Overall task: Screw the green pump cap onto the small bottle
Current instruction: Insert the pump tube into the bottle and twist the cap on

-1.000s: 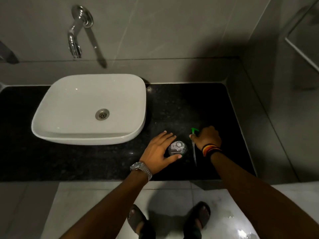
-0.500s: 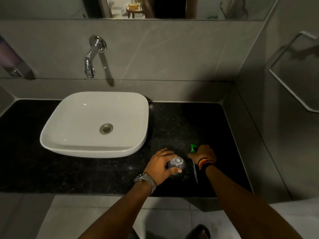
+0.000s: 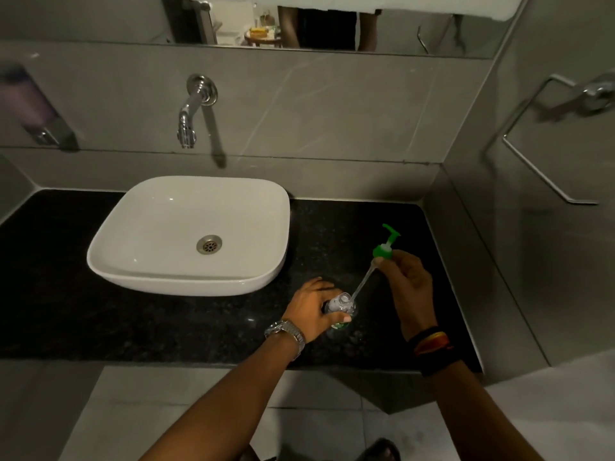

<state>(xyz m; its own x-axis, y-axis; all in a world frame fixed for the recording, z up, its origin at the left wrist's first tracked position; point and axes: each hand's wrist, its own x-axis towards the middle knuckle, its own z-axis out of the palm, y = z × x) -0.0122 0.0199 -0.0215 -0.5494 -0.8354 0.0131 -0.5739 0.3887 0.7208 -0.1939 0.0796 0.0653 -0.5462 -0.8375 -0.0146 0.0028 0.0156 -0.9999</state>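
A small clear bottle (image 3: 340,306) stands on the black counter (image 3: 166,321), right of the basin. My left hand (image 3: 312,304) is wrapped around its body. My right hand (image 3: 407,284) holds the green pump cap (image 3: 384,247) up in the air, tilted, nozzle pointing away from me. Its clear dip tube (image 3: 362,282) slants down to the left, and the tube's tip sits at the open bottle mouth. The cap itself is well above the bottle neck, apart from it.
A white vessel basin (image 3: 186,234) sits on the counter to the left, under a wall tap (image 3: 191,111). A soap dispenser (image 3: 30,108) hangs on the far-left wall. A towel rail (image 3: 549,144) is on the right wall. The counter's front edge is near my wrists.
My right hand has lifted the green pump cap off the counter and swung its tube tip to the bottle mouth. My left hand stays on the bottle. The camera has tilted up.
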